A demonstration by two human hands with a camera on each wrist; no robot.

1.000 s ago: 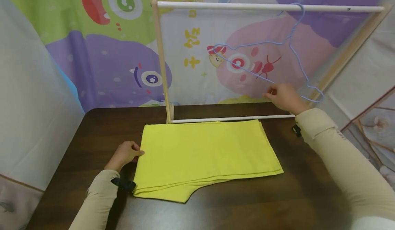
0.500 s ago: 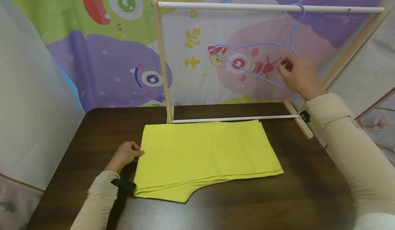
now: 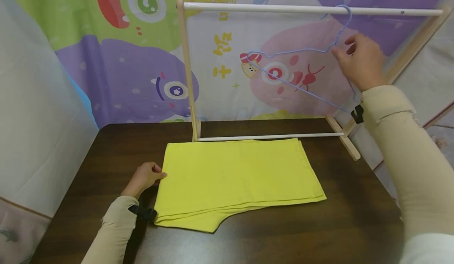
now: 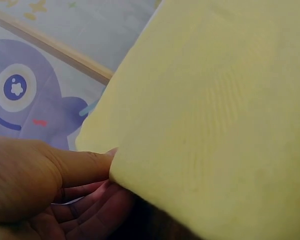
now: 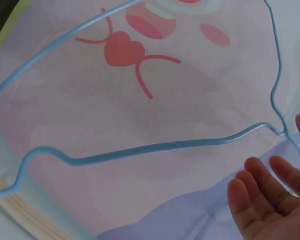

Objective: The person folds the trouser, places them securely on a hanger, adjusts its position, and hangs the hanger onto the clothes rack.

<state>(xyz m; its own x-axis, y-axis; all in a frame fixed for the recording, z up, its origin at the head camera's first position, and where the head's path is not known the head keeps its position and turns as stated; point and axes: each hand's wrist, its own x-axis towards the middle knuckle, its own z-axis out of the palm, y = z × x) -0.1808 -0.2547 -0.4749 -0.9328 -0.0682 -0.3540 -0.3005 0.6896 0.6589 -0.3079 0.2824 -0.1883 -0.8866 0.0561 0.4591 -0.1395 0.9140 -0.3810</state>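
Note:
Folded yellow trousers [image 3: 237, 177] lie flat on the dark table. My left hand [image 3: 143, 177] pinches their left edge, thumb on top; the left wrist view shows the thumb [image 4: 85, 167] against the folded cloth [image 4: 205, 115] with fingers beneath. A blue wire hanger [image 3: 298, 51] hangs by its hook from the rack's white top bar. Beside the hanger's neck is my right hand [image 3: 361, 61], raised. In the right wrist view the fingers [image 5: 260, 192] and thumb stand apart around the twisted neck of the hanger [image 5: 155, 147], not visibly closed on it.
The rack has a white top bar [image 3: 262, 8], wooden side posts [image 3: 187, 67] and a low white bar [image 3: 269, 137] just behind the trousers. A cartoon-printed curtain [image 3: 134, 71] hangs behind. The dark table [image 3: 283, 232] extends in front.
My right hand has risen from near the hanger's lower bar, moving up and right to beside its neck. The left hand and the trousers have stayed in place.

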